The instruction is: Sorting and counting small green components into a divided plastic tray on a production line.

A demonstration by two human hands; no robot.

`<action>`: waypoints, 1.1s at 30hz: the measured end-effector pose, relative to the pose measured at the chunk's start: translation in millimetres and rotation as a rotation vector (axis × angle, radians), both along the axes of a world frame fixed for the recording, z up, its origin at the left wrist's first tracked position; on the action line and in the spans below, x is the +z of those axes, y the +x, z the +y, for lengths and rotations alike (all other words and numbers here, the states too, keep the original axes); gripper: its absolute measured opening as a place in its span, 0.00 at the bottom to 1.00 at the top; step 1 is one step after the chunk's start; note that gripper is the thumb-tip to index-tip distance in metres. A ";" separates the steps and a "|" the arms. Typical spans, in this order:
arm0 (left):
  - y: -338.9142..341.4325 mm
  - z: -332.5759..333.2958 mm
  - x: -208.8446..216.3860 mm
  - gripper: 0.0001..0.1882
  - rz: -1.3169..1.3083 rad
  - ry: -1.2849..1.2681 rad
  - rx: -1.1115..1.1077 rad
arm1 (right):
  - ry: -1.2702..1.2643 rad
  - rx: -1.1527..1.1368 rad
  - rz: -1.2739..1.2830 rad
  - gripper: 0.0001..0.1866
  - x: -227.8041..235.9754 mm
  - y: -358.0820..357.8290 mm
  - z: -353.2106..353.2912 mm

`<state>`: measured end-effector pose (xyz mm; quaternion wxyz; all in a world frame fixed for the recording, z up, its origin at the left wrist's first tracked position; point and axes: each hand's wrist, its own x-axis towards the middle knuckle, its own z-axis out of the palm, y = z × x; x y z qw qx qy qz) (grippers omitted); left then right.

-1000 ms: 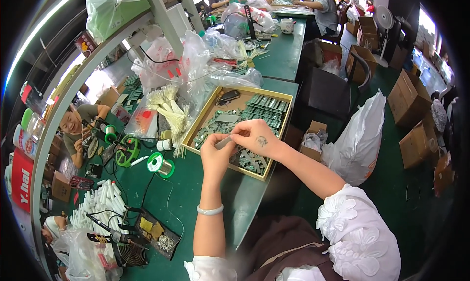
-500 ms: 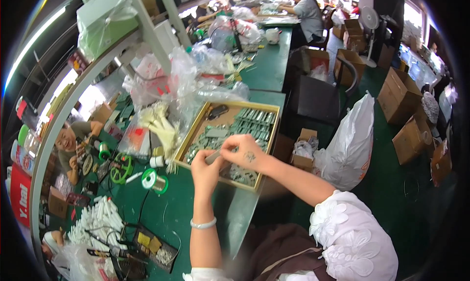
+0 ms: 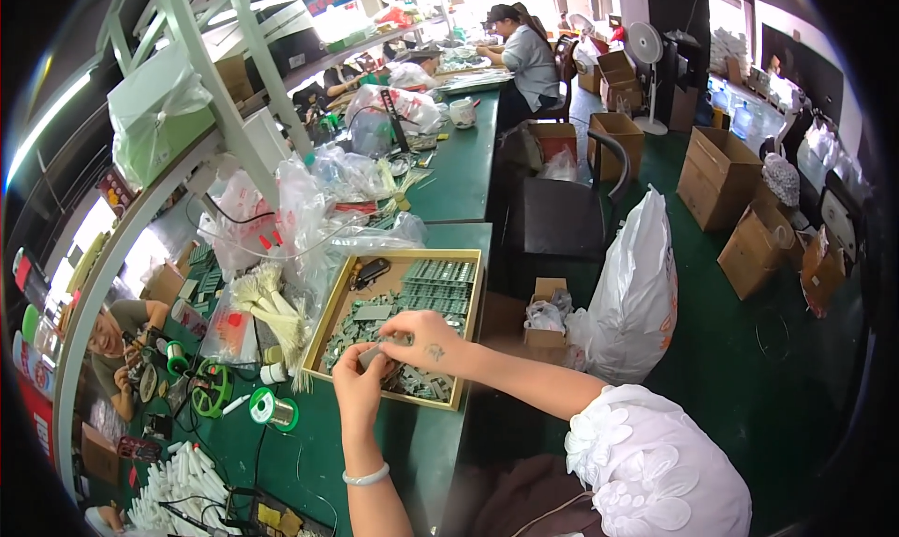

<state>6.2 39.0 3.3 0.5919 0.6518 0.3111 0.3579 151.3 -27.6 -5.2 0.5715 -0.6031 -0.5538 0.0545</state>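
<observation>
Both hands meet above the near part of a wooden-rimmed tray (image 3: pixel 473 336). My left hand (image 3: pixel 358 385) pinches a small flat grey piece, like a little circuit board (image 3: pixel 371 356), between thumb and fingers. At the same piece, the fingers of my right hand (image 3: pixel 429 342) are closed on its other side. Inside the tray, green circuit boards (image 3: pixel 436 286) stand in rows at the far right. Loose small boards (image 3: pixel 351 333) lie heaped at the left and near side, partly hidden by my hands. A dark fob-like object (image 3: pixel 373 273) rests in the far left corner.
Left of the tray lie bundled pale wires (image 3: pixel 272 312), a solder wire spool (image 3: pixel 273 410), a green reel (image 3: pixel 212 389) and white tubes (image 3: pixel 183 492). Plastic bags (image 3: pixel 309 209) crowd behind. A chair (image 3: pixel 562 217) and white sack (image 3: pixel 629 289) stand right. A person (image 3: pixel 529 59) sits farther off.
The view has tilted upward, showing more of the far room. Both hands keep hold of the small board above the tray, with the fingers slightly shifted on it.
</observation>
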 end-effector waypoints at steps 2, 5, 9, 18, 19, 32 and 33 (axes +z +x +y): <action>-2.4 0.0 -2.6 0.09 -0.030 -0.017 0.033 | 0.044 0.154 0.046 0.08 1.2 -4.6 2.6; -4.4 0.3 -1.0 0.08 0.052 0.026 0.121 | -0.075 0.149 0.135 0.07 7.0 -9.7 1.0; -0.6 1.7 -12.0 0.07 0.033 0.121 0.162 | -0.084 0.091 0.144 0.07 6.9 -11.7 -1.8; -6.4 2.9 -13.5 0.06 0.077 0.153 0.152 | -0.079 0.093 0.179 0.07 3.8 -18.4 -2.1; -5.3 4.3 -16.0 0.06 0.085 0.143 0.164 | -0.090 0.105 0.185 0.07 4.5 -17.1 -1.9; 6.5 -5.1 -9.9 0.10 -0.058 0.047 0.111 | 0.012 0.105 0.120 0.08 3.8 -9.8 3.4; 7.7 -8.3 -7.3 0.10 -0.058 0.044 0.111 | 0.009 0.105 0.120 0.08 2.5 -8.7 2.9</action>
